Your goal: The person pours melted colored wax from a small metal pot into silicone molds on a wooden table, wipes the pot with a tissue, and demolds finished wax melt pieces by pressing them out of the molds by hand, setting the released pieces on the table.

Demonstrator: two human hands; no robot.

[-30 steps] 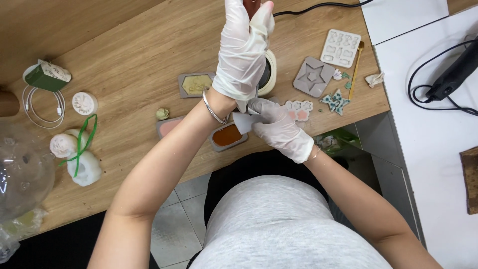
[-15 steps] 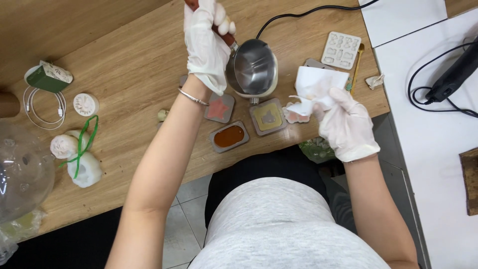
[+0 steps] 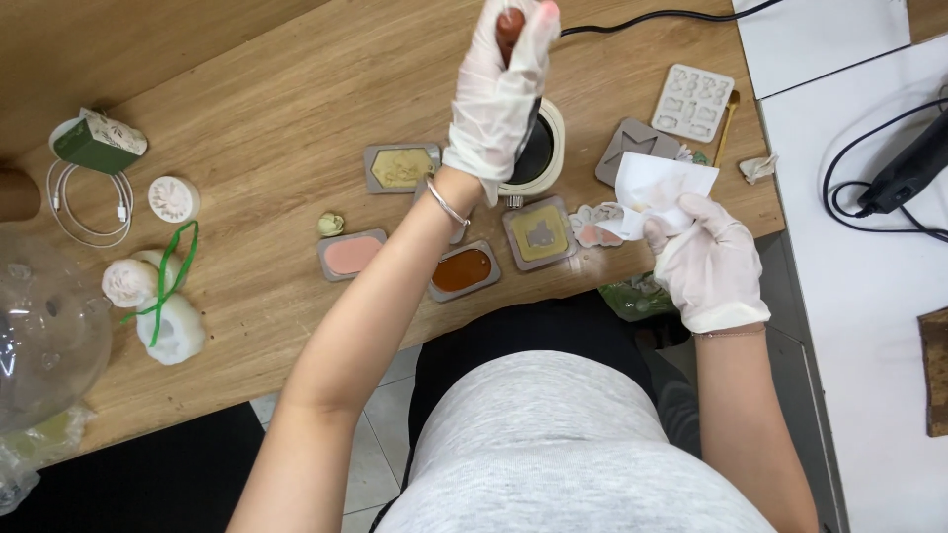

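Note:
My gloved left hand (image 3: 497, 94) grips the brown wooden handle (image 3: 510, 24) of a small dark pot (image 3: 539, 150), which rests on a round white base at the far middle of the wooden table (image 3: 276, 89). Off to the right, my gloved right hand (image 3: 707, 265) holds a crumpled white tissue (image 3: 657, 190) above the table's near edge. Under my left forearm lie small grey moulds: one filled orange (image 3: 462, 269), one pink (image 3: 351, 255), a square one with olive-yellow fill (image 3: 540, 234) and a hexagonal one (image 3: 400, 168).
A grey star mould (image 3: 637, 143) and a white multi-cavity mould (image 3: 693, 101) lie right of the pot. At left are a green box (image 3: 94, 143), a coiled white cable (image 3: 89, 202), white moulded shapes with green ribbon (image 3: 158, 306) and a clear dome (image 3: 39, 336). A white table (image 3: 869, 266) holds a black corded device (image 3: 908, 168).
Both hands were together over the orange mould a second ago. My left hand carried the pot back and up onto its white base; my right hand drew away rightward with the tissue.

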